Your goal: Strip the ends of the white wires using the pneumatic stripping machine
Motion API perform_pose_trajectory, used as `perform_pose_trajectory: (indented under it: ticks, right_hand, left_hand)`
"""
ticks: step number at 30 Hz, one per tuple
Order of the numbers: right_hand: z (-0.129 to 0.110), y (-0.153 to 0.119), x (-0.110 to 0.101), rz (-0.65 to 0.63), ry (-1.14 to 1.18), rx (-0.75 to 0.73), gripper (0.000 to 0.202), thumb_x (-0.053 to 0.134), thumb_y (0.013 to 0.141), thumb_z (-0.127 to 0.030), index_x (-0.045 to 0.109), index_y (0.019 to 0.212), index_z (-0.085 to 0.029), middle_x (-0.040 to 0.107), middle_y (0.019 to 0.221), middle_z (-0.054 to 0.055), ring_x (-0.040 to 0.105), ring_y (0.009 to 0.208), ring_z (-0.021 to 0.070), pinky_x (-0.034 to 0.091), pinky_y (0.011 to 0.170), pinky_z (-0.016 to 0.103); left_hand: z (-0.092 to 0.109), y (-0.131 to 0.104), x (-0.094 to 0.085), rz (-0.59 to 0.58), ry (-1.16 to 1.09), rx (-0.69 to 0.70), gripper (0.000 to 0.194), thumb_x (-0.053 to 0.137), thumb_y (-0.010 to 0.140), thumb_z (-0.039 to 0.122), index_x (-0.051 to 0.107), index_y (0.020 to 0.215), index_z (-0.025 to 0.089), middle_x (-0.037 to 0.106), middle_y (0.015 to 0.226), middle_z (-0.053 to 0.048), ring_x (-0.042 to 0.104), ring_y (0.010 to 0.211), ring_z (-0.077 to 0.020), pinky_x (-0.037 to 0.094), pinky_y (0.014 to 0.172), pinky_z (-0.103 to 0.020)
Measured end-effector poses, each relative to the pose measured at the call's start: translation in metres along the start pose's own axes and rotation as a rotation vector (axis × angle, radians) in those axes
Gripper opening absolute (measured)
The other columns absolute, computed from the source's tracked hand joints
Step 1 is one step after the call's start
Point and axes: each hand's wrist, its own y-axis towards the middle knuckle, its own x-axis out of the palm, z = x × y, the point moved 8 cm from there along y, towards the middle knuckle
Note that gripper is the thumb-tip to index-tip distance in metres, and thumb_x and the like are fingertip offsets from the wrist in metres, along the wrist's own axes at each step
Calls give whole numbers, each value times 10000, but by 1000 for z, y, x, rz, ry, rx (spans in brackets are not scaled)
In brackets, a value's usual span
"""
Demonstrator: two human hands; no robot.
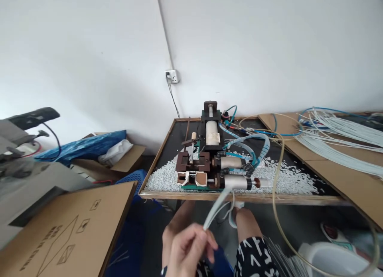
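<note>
Tabletop [167, 149] strewn with white bits [281, 177]; white walls; left hand [187, 249] grip pinches pale cable [217, 207].

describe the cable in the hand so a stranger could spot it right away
Start at the black-topped table against the white wall, where a small pneumatic machine sits among white pellets. Below the table's front edge, one hand pinches a pale flat cable that runs up toward the machine. Unlike the cable bundle lying on the cardboard to the right, it is the one raised in mid-air.
</note>
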Motion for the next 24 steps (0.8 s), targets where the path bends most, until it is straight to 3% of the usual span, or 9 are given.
perform_pose_trajectory:
  ticks: [3,7,9,15,18,24]
  right_hand:
    - [3,-8,-10,123,-107,18,339,484,938,-358,652,654,-281,662,602,-4,744,890,238,541,909,352]
    - [5,-13,-16,297,-227,30,440,406,968,-373,603,590,-266,635,564,4,736,824,217,517,913,355]
    - [6,-12,-13,312,-233,17,446,397,973,-387,602,595,-269,640,571,10,735,835,220,511,909,357]
    - [9,-10,-14,309,-283,-43,366,435,947,-321,620,632,-289,638,599,20,718,809,241,499,861,377]
    - [8,-9,-15,281,-384,-83,295,456,908,-242,642,687,-300,643,625,14,686,715,223,499,768,364]
    - [12,-4,-13,229,-398,-108,335,455,927,-266,626,642,-302,648,597,27,686,679,236,492,744,397]
  left_hand:
    - [-8,14,-33,243,-95,-41,399,707,870,558,776,835,166,697,643,-27,540,440,-99,438,476,-210]
    - [-32,23,-49,346,-57,-71,396,726,864,535,797,1003,170,667,621,5,541,462,-109,455,484,-211]
    - [-40,23,-54,396,20,-52,402,724,866,536,803,1039,182,687,673,-1,559,494,-117,467,500,-213]
    - [-43,25,-56,459,196,-27,430,681,870,589,812,944,186,728,717,-32,593,522,-145,469,504,-222]
    - [-43,26,-53,470,179,-29,461,688,853,610,799,949,173,733,707,-41,592,511,-149,470,495,-228]
    - [-49,25,-44,450,78,-46,493,693,831,635,744,885,148,705,613,-44,589,466,-153,464,452,-230]
